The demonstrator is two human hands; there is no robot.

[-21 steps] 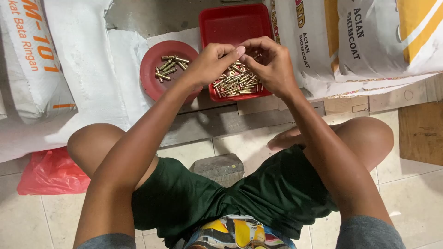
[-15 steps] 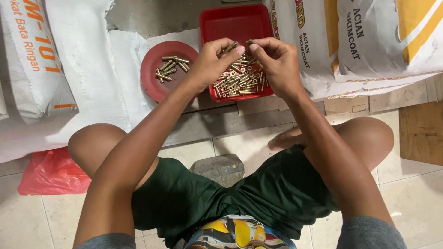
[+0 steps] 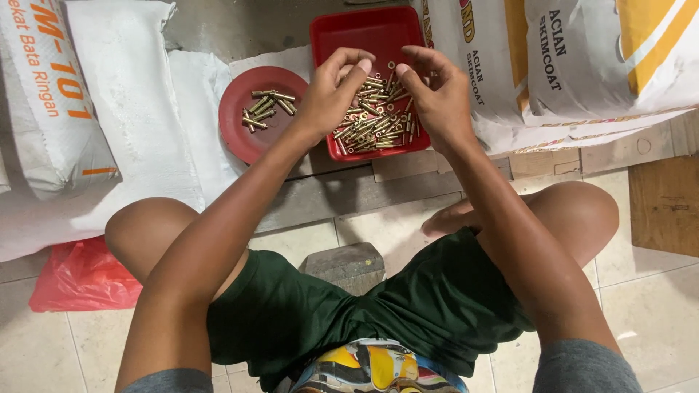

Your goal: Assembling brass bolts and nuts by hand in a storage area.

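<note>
- A storeroom or building-trade workshop floor, used as a makeshift work spot.
- Large white sacks of building material (image 3: pixel 604 65) are stacked at the right, with more white sacks (image 3: pixel 51 94) at the left.
- Pale floor tiles (image 3: pixel 655 313) with grout lines, and a worn wooden board (image 3: pixel 666 204) lying on them.
- A red rectangular tray (image 3: pixel 364 36) of small brass fasteners (image 3: pixel 371 120) and a round red lid (image 3: pixel 251 138) holding a few more.
</note>
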